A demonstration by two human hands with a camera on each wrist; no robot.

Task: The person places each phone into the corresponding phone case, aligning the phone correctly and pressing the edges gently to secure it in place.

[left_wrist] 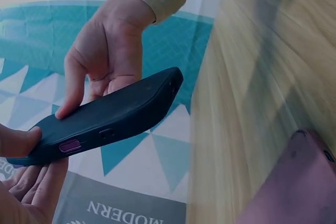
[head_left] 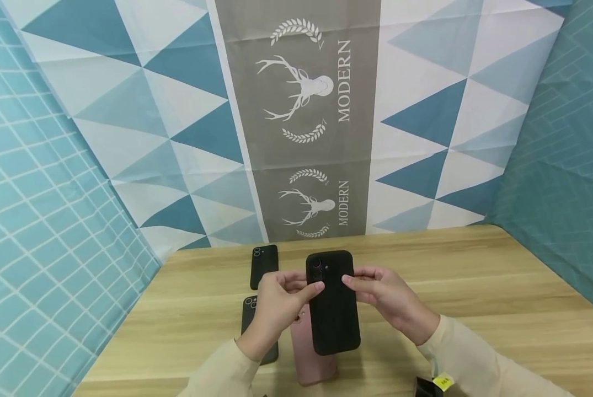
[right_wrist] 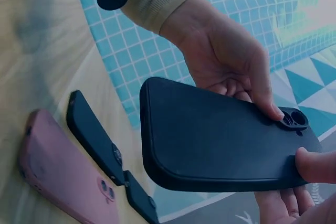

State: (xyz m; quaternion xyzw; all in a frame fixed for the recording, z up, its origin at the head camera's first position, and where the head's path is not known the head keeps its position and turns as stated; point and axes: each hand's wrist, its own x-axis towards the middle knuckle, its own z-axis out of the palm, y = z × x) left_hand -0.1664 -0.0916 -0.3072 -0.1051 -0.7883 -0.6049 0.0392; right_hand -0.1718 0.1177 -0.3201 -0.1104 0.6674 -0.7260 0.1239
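Both hands hold a black phone case upright above the table, its back facing me. My left hand grips its left edge, thumb on the back beside the camera openings and fingers behind. The right edge is pinched by my right hand, the thumb likewise on the back. In the left wrist view, a purple patch shows on the side of the case. The front of the case is hidden. Below and partly behind it, a pink phone lies on the table with its camera side up.
A black phone lies near the table's back edge, and a dark grey one is partly covered by my left forearm. At the front edge, a small black object with a yellow tag shows by my right sleeve. Patterned sheets hang behind the wooden table.
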